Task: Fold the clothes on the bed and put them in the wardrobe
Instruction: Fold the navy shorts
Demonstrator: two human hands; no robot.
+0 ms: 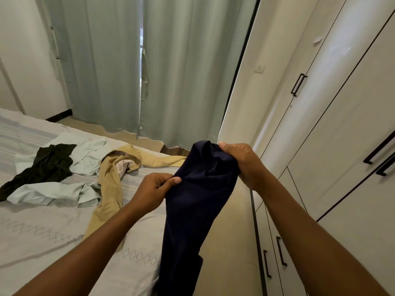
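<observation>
White-sheeted bed (32, 231) left, white panelled wardrobe (342, 135) right.
On the bed a crumpled black garment (47, 165) lies on a pale green cotton shirt (85, 154), tan cloth trousers (111, 189) just right of them. A dark navy fabric garment (196, 199) hangs nearer, between bed and wardrobe. Grey-green pleated curtains (171, 71) hang behind everything.

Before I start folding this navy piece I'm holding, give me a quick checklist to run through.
1. Secure hold: left hand pinches the navy garment at its edge, right hand grips its top. Ok.
2. Garment spread out: bunched and hanging. Not ok.
3. Bare stretch of bed close by to lay it on. Ok.
4. Doors of the wardrobe open: those in view are shut. Not ok.
5. Right side out: cannot tell.
6. Pile done: black garment, pale green shirt and tan garment lie unfolded. Not ok.
</observation>
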